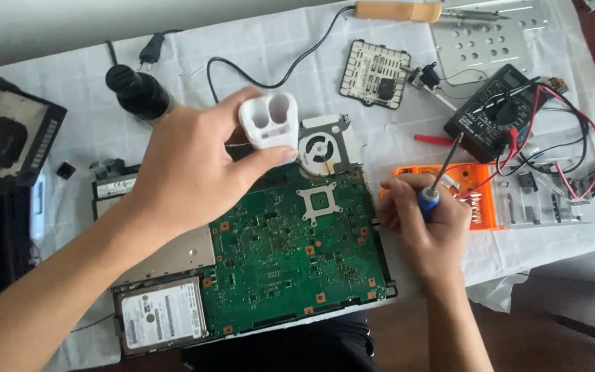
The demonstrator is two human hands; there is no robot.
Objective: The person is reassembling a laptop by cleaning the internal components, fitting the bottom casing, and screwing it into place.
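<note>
Hard drive: I see one silver hard drive at the low left of the worktop, just beside the green board.
Left hand: my left hand is up above the green board. Its fingers are closed around one small white plastic holder with two round holes on top.
White holder: it sits at the tips of my left fingers, pinched from below and the side, just left of the one round fan. The holes face up at me.
Right hand: my right hand rests at the right edge of the board. Its fingers are wrapped shut around one screwdriver with a blue grip.
Screwdriver line: its long thin shaft points up and to the right, away from the board. I think the tip is near the orange bit case, but it is too thin to be sure.
Nearer hand: the right hand is closer to the board edge; the left is closer to the fan.
Far right: one black meter with red and black wires.
</note>
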